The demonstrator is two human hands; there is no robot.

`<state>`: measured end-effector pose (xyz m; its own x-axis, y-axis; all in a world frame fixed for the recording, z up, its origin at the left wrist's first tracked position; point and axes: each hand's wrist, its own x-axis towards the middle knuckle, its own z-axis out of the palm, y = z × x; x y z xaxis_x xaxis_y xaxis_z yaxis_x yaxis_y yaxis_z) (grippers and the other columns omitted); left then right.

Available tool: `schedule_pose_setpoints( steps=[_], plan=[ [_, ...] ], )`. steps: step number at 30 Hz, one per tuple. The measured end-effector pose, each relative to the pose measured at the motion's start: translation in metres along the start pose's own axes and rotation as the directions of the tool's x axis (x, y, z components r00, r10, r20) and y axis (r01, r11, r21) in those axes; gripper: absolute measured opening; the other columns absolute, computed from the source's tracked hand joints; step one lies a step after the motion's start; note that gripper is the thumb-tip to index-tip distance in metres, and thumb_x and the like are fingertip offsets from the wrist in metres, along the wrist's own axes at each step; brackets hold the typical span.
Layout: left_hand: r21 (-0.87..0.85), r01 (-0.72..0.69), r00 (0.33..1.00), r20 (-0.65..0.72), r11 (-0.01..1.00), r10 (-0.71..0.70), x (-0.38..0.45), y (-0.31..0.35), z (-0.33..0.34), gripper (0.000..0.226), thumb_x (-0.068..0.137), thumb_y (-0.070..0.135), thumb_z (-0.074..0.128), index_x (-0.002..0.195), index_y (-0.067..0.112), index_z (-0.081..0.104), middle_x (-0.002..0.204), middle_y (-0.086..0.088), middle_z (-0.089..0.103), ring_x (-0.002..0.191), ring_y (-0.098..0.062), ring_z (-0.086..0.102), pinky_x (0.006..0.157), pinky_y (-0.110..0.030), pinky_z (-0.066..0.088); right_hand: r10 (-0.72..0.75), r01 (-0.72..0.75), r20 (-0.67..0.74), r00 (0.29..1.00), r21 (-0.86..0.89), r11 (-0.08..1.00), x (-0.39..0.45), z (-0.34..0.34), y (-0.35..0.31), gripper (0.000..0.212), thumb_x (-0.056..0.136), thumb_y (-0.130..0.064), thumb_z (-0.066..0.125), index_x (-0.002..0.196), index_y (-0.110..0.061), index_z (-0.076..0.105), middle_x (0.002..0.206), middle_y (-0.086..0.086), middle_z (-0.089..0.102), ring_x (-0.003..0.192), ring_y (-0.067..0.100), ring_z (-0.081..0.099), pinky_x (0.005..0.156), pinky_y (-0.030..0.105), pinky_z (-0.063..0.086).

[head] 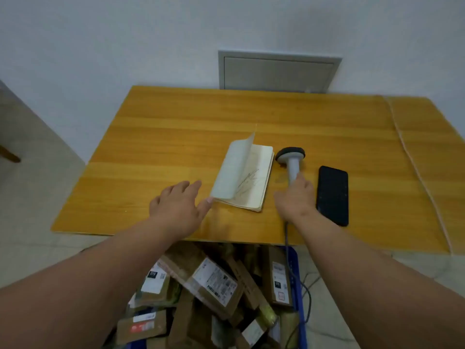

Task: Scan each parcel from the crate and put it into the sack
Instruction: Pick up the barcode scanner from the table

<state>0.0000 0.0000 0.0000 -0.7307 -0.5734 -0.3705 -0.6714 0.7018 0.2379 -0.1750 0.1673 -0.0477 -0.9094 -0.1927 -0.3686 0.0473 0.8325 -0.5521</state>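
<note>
Step one, arming: right hand (pixel 295 197) grips the scanner (pixel 292 159) right of the notebook (pixel 245 177), left hand (pixel 180 205) slack; next, lift a parcel (pixel 214 280).

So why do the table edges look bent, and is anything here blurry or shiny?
In the head view, the wide-angle lens bows the table edges and stretches both forearms. The left hand is slightly smeared, as is the notebook page standing up. The parcels in the crate below sit dim and soft. The phone shows no glare; the right hand holding the scanner casts only a faint shadow.
</note>
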Motion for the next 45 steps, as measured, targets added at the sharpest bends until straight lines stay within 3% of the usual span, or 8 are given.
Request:
schedule_pose_setpoints(
  steps=[7, 14, 23, 29, 32, 35, 39, 45],
  plan=[
    [0.006, 0.022, 0.999, 0.048, 1.000, -0.022, 0.002, -0.013, 0.024, 0.065, 0.098, 0.062, 0.026, 0.155, 0.034, 0.016, 0.162, 0.002, 0.016, 0.148, -0.027, 0.014, 0.114, -0.051, 0.017, 0.061, -0.063, 0.014, 0.998, 0.108, 0.992, 0.033, 0.008, 0.010, 0.067, 0.098, -0.020, 0.050, 0.154, -0.018, 0.014, 0.136, 0.020, 0.047, 0.103, 0.036, 0.053, 0.071, 0.040, 0.042],
    [-0.001, 0.063, 0.998, 0.024, 0.998, -0.063, -0.002, -0.033, 0.051, 0.063, 0.098, 0.061, 0.028, 0.154, 0.035, 0.018, 0.162, 0.003, 0.020, 0.147, -0.027, 0.016, 0.114, -0.052, 0.019, 0.027, -0.012, -0.065, 0.997, 0.218, 0.976, 0.050, 0.014, 0.019, 0.032, 0.098, -0.019, 0.046, 0.128, -0.008, 0.047, 0.105, 0.015, 0.054, 0.070, 0.023, 0.049, 0.056, 0.031, 0.038],
    [-0.153, 0.157, 0.975, -0.132, 0.976, -0.178, -0.019, -0.076, 0.064, 0.059, 0.098, 0.053, 0.040, 0.151, 0.027, 0.034, 0.154, -0.004, 0.037, 0.140, -0.030, 0.031, 0.111, -0.051, 0.031, 0.049, -0.007, -0.048, 0.998, 0.639, 0.769, -0.033, 0.013, 0.029, 0.029, 0.098, -0.019, 0.054, 0.126, -0.020, 0.047, 0.090, 0.001, 0.056, 0.071, 0.014, 0.050, 0.063, 0.031, 0.041],
    [-0.182, 0.191, 0.953, -0.201, 0.965, -0.227, -0.031, -0.118, 0.084, 0.044, 0.098, 0.046, 0.047, 0.138, 0.029, 0.051, 0.142, -0.003, 0.046, 0.127, -0.027, 0.045, 0.102, -0.051, 0.031, -0.097, -0.032, 0.117, 0.988, 0.783, 0.621, -0.125, 0.025, 0.044, 0.046, 0.085, -0.002, 0.071, 0.118, -0.026, 0.049, 0.114, 0.010, 0.063, 0.102, 0.024, 0.068, 0.091, 0.044, 0.053],
    [-0.211, 0.132, 0.969, -0.178, 0.969, -0.171, -0.035, -0.141, 0.092, 0.041, 0.098, 0.042, 0.049, 0.136, 0.028, 0.053, 0.140, -0.004, 0.046, 0.119, -0.026, 0.053, 0.104, -0.054, 0.034, -0.112, -0.079, 0.209, 0.971, 0.730, 0.678, -0.160, 0.043, 0.046, 0.050, 0.071, -0.005, 0.076, 0.106, -0.028, 0.049, 0.108, 0.014, 0.063, 0.101, 0.031, 0.068, 0.087, 0.048, 0.055],
    [-0.200, 0.049, 0.975, -0.202, 0.979, -0.090, -0.044, -0.163, 0.099, 0.040, 0.097, 0.037, 0.052, 0.135, 0.023, 0.054, 0.135, -0.006, 0.049, 0.116, -0.027, 0.054, 0.102, -0.054, 0.037, -0.081, -0.054, 0.215, 0.973, 0.556, 0.829, -0.188, 0.072, 0.049, 0.052, 0.057, -0.021, 0.072, 0.102, -0.030, 0.049, 0.102, 0.012, 0.061, 0.089, 0.021, 0.068, 0.065, 0.034, 0.054],
    [-0.148, 0.060, 0.996, -0.053, 0.987, -0.068, -0.047, -0.185, 0.117, 0.043, 0.098, 0.041, 0.049, 0.139, 0.026, 0.049, 0.137, -0.005, 0.047, 0.123, -0.026, 0.048, 0.102, -0.049, 0.039, -0.088, -0.036, 0.218, 0.972, 0.508, 0.861, -0.212, 0.118, 0.068, 0.039, 0.068, -0.025, 0.078, 0.099, -0.032, 0.055, 0.090, -0.002, 0.061, 0.067, -0.002, 0.065, 0.049, 0.014, 0.049],
    [-0.386, 0.155, 0.983, 0.156, 0.909, -0.102, -0.029, -0.197, 0.161, 0.053, 0.097, 0.040, 0.049, 0.146, 0.018, 0.041, 0.138, -0.014, 0.048, 0.119, -0.033, 0.053, 0.099, -0.050, 0.048, 0.109, -0.198, 0.232, 0.967, 0.406, 0.892, -0.201, 0.178, 0.108, 0.018, 0.085, -0.030, 0.073, 0.094, -0.030, 0.058, 0.085, -0.002, 0.062, 0.067, 0.009, 0.060, 0.042, 0.007, 0.041]
  ],
)
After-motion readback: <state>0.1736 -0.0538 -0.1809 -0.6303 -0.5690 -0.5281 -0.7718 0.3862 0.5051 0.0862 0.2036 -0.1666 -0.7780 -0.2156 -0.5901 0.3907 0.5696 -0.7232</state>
